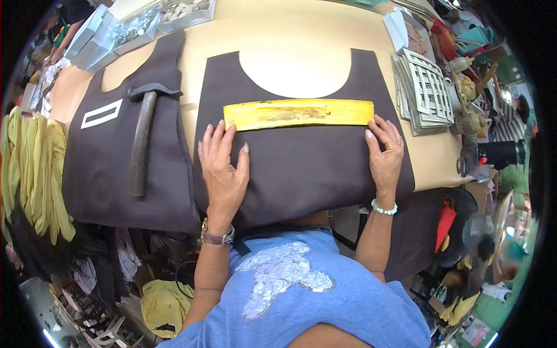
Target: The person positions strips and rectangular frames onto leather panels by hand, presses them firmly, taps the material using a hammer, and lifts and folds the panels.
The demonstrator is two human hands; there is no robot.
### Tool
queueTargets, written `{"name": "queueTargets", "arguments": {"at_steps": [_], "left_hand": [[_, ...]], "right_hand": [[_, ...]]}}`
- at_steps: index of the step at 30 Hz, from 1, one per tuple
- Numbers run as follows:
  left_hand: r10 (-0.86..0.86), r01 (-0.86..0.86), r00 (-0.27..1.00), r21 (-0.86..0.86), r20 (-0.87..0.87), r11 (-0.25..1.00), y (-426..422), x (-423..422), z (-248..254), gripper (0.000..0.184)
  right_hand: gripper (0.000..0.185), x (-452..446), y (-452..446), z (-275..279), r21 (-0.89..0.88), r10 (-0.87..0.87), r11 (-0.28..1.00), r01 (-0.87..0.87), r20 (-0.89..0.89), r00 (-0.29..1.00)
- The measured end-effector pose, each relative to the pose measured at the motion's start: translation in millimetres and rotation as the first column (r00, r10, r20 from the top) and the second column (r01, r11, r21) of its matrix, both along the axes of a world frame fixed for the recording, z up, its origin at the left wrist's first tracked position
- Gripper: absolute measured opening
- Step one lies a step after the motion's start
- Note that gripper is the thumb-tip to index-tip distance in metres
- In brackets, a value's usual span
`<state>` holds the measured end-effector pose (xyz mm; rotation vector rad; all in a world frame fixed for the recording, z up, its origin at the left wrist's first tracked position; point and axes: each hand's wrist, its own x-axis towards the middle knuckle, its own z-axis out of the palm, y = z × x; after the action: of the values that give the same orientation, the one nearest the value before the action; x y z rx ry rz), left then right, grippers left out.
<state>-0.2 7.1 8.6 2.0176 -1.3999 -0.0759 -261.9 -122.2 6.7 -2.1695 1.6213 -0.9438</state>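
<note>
A long yellow strip [299, 114] with worn brown marks across its middle lies flat on a dark bag-shaped cloth panel [301, 168]. At its lower left corner are the fingertips of my left hand [223, 162], fingers stretched out and thumb apart on the cloth. My right hand [385, 153] touches the strip's right end with its fingertips, the thumb spread away below. Neither hand is wrapped round the strip. A hammer [143, 136] rests on a second dark cloth panel [107, 180] to the left, beside a white rectangular frame [101, 113].
Trays of small pieces [136, 35] stand at the back left of the tan table [272, 23]. White slotted templates [426, 87] are stacked on the right. Yellow cloths [35, 168] hang at the left edge. Another person's arm [67, 37] shows at the far left.
</note>
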Motion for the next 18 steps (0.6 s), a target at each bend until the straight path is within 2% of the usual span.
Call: {"name": "queueTargets", "arguments": {"at_steps": [18], "left_hand": [[-0.002,0.002,1.0,0.013,0.0,1.0,0.0,-0.2,0.0,0.036]], "right_hand": [[0.022,0.5,0.5,1.1,-0.009,0.01,1.0,-0.01,0.038,0.999]]}}
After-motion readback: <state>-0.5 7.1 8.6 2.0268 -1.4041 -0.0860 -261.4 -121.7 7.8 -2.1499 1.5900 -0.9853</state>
